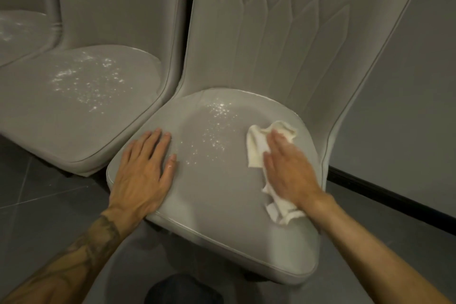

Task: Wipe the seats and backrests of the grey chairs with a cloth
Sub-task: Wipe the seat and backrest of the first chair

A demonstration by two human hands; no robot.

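Chairs [209,192] number two, perhaps three; one cloth [256,145].

Crumpled white cloth [256,142] on powder-speckled grey chair seat [217,185].

No legible text or labels anywhere.

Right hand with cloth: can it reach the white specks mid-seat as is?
Probably yes. The right hand presses the cloth on the same seat; white specks lie beside it, nothing between.
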